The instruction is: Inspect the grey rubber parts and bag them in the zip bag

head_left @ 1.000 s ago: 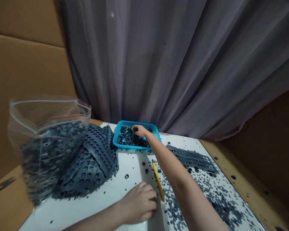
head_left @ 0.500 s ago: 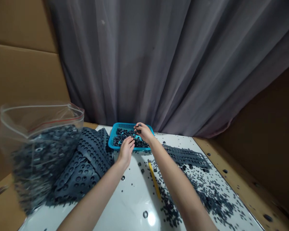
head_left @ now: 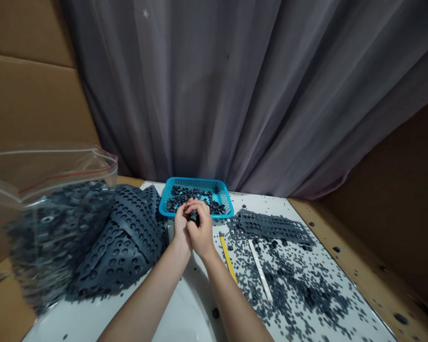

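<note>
My left hand (head_left: pixel 181 227) and my right hand (head_left: pixel 200 229) meet just in front of the blue plastic basket (head_left: pixel 196 183), fingers closed together. Between them a small dark rubber piece (head_left: pixel 193 217) shows, mostly hidden by my fingers. The basket holds a heap of dark rubber rings (head_left: pixel 189 195). Left of my hands lie folded dark grey perforated rubber sheets (head_left: pixel 135 223). To the right, a yellow strip (head_left: pixel 228 259) and a white strip (head_left: pixel 260 270) rest among scattered dark rings (head_left: pixel 292 289).
A clear zip bag full of dark rings (head_left: pixel 53 213) stands at the left. A perforated grey sheet (head_left: pixel 274 227) lies right of the basket on the white table (head_left: pixel 189 308). A grey curtain (head_left: pixel 214 95) hangs behind, with cardboard (head_left: pixel 28 95) to the left and a wooden board (head_left: pixel 356 256) to the right.
Both hands have left the inside of the basket and come together at its front rim. My right arm has moved off the white strip, which now shows.
</note>
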`<state>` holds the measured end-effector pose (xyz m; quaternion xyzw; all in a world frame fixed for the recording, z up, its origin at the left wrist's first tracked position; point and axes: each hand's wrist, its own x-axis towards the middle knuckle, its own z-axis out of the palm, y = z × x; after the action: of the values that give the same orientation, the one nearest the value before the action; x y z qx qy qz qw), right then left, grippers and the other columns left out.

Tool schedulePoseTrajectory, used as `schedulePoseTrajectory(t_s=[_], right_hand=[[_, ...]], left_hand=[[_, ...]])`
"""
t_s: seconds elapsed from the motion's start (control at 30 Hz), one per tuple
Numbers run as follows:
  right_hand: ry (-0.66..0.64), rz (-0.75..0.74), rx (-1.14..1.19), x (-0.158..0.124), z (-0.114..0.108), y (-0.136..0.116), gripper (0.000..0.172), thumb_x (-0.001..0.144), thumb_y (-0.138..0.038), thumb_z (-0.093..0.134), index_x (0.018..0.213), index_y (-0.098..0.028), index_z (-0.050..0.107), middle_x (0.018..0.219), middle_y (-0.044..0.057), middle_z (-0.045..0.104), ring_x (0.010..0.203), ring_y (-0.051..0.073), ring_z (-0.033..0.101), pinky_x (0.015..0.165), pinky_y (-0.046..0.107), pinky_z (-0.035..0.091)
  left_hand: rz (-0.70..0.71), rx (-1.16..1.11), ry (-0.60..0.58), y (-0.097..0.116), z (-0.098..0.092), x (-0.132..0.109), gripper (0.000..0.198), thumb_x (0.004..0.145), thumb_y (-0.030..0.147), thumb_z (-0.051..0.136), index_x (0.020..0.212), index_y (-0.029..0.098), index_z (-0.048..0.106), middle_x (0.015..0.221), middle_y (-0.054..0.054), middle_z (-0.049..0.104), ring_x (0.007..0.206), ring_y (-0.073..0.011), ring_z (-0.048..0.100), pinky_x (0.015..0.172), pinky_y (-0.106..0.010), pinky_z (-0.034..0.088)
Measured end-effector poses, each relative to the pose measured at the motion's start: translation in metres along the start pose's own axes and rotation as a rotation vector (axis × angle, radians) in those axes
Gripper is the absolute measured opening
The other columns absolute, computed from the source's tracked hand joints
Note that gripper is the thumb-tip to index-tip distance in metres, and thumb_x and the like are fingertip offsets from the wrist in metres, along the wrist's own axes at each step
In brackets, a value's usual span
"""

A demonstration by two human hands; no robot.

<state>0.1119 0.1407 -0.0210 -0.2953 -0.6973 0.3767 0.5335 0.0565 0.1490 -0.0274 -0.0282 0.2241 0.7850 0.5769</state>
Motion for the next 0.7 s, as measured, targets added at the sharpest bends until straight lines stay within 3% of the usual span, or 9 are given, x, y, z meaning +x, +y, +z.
schedulePoseTrajectory(t_s=[0.17,0.4,0.5,0.6,0.7], right_hand=[[0.126,-0.072,0.084,-0.007,-0.001,-0.002,0.006,0.069,-0.021,0.049,0.073,-0.021,0.053,0.083,0.004,0.057,0.09,0.021,0.051,0.089,0.038,0.037],[0.159,-0.06,0.132,-0.013,-0.004,-0.006,0.021,0.062,-0.01,0.044,0.076,-0.022,0.055,0.09,0.005,0.059,0.094,0.022,0.053,0.091,0.041,0.038],[0.207,-0.023,0.19,-0.016,-0.001,-0.005,0.016,0.068,-0.013,0.048,0.079,-0.022,0.052,0.089,0.004,0.058,0.091,0.02,0.054,0.09,0.041,0.039],[0.352,0.078,0.327,-0.017,0.002,-0.005,0.005,0.076,-0.025,0.052,0.078,-0.022,0.048,0.082,0.002,0.054,0.08,0.016,0.055,0.083,0.035,0.044],[0.501,0.29,0.49,-0.013,0.0,-0.008,0.014,0.08,-0.033,0.048,0.074,-0.021,0.046,0.069,-0.001,0.053,0.066,0.012,0.053,0.07,0.029,0.046]], left_hand=[[-0.086,-0.052,0.051,0.001,0.009,-0.015,0.02,0.08,0.016,0.042,0.076,0.014,0.062,0.078,-0.003,0.061,0.072,-0.0091,0.06,0.07,-0.017,0.048],[-0.117,-0.054,0.091,-0.001,0.015,-0.022,0.019,0.078,0.015,0.042,0.073,0.014,0.061,0.075,-0.003,0.063,0.069,-0.0088,0.061,0.072,-0.019,0.049],[-0.102,-0.022,0.103,-0.001,0.015,-0.021,0.019,0.077,0.016,0.043,0.072,0.014,0.062,0.074,-0.004,0.064,0.067,-0.0102,0.061,0.075,-0.023,0.05],[-0.077,0.011,0.121,-0.003,0.016,-0.023,0.02,0.077,0.015,0.043,0.073,0.014,0.063,0.073,-0.004,0.065,0.066,-0.0113,0.062,0.075,-0.026,0.051],[-0.07,0.031,0.14,-0.006,0.021,-0.029,0.022,0.079,0.015,0.042,0.073,0.013,0.064,0.074,-0.006,0.066,0.067,-0.0122,0.063,0.071,-0.025,0.052]])
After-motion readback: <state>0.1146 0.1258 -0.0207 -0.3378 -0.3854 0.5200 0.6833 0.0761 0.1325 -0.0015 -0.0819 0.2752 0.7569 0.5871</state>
